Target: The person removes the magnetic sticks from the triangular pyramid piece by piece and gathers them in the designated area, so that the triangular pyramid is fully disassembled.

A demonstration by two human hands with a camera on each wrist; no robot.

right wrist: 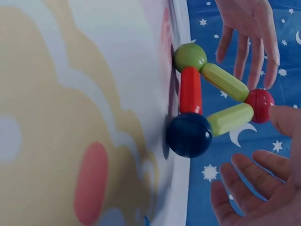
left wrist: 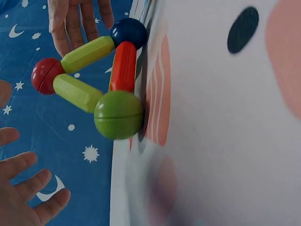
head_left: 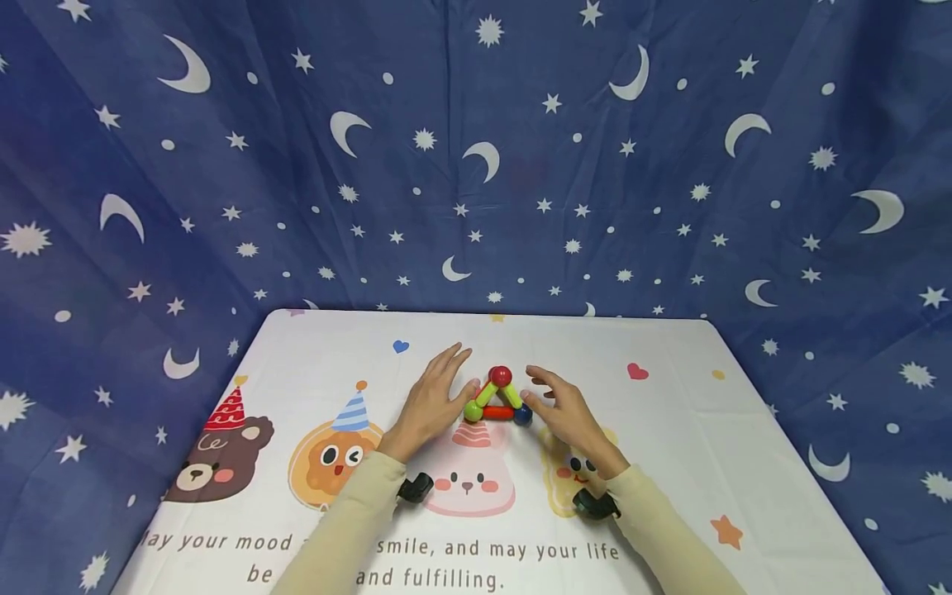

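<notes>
A toy frame of magnetic rods and balls stands on the table between my hands. Its red ball (head_left: 501,376) is at the top, with a green ball (head_left: 473,411) low on the left and a dark blue ball (head_left: 523,414) low on the right. A red rod (right wrist: 190,89) joins the lower balls; yellow-green rods (left wrist: 77,93) slope up to the red one. Part of the back is hidden. My left hand (head_left: 433,402) is beside the green ball, fingers spread. Across from it, my right hand (head_left: 571,411) has loosely bent fingers near the blue ball. Neither visibly grips the frame.
The white table cover (head_left: 565,339) carries printed cartoon animals and lettering. A blue curtain (head_left: 476,207) with moons and stars hangs behind the table and at both sides. Dark wrist cameras (head_left: 595,503) sit at both sleeves.
</notes>
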